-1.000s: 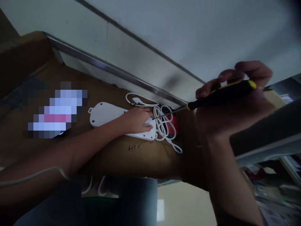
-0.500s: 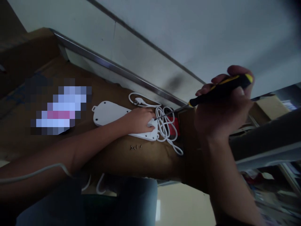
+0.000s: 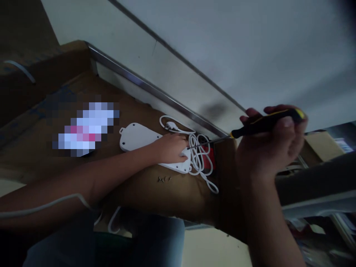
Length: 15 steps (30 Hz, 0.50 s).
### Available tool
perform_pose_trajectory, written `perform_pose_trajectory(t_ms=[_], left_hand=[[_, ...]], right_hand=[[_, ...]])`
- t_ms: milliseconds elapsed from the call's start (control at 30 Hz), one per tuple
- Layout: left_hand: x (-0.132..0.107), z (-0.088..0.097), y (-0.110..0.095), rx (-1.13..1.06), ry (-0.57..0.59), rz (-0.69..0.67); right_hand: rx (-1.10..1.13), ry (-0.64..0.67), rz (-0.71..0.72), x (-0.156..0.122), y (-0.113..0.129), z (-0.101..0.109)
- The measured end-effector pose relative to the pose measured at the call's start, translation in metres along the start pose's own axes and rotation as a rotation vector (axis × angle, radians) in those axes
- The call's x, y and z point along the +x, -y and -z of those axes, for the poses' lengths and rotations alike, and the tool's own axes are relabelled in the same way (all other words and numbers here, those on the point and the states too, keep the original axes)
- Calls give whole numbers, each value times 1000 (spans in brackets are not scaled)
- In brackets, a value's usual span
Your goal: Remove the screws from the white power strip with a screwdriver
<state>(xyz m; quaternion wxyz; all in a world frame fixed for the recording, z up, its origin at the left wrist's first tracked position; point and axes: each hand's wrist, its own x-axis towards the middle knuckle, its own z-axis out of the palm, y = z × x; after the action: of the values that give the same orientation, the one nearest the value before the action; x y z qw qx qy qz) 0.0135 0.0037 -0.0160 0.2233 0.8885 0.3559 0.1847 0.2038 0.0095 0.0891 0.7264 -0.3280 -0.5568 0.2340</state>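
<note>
A white power strip (image 3: 140,136) lies with its screw-holed side up on the brown work surface. My left hand (image 3: 174,148) is closed over its right part, thumb along the near edge. My right hand (image 3: 267,148) is wrapped round the black and yellow handle of a screwdriver (image 3: 257,126), held to the right and tilted. Its thin shaft slants down leftwards over the coiled white cord (image 3: 196,155), and the tip meets the strip beside my left fingers. Several small screws (image 3: 164,179) lie loose in front of the strip. The plug (image 3: 171,127) rests behind it.
A phone-like, pixelated bright object (image 3: 86,128) lies at left. Under the cord is a red and black object (image 3: 208,157). A metal-edged wall panel (image 3: 155,91) borders the back, and a cardboard box (image 3: 324,146) stands at far right.
My right hand and the screwdriver handle have come lower, so the shaft lies flatter. The whole view has shifted slightly. My left hand keeps its place on the power strip.
</note>
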Motion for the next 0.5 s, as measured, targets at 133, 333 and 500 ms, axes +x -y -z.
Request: perform_pose_trajectory(t_ms=[133,333,500], left_hand=[[-1,-1,-1,5,-9,-13],[-1,-3,-1,44,6,-30],[0,-3,-1,22,-3,-34]], right_hand=[[13,-44,-40,4,2,3],[-6,-69,-162,1,9,2],[-41,-139,-150,-9,18,-8]])
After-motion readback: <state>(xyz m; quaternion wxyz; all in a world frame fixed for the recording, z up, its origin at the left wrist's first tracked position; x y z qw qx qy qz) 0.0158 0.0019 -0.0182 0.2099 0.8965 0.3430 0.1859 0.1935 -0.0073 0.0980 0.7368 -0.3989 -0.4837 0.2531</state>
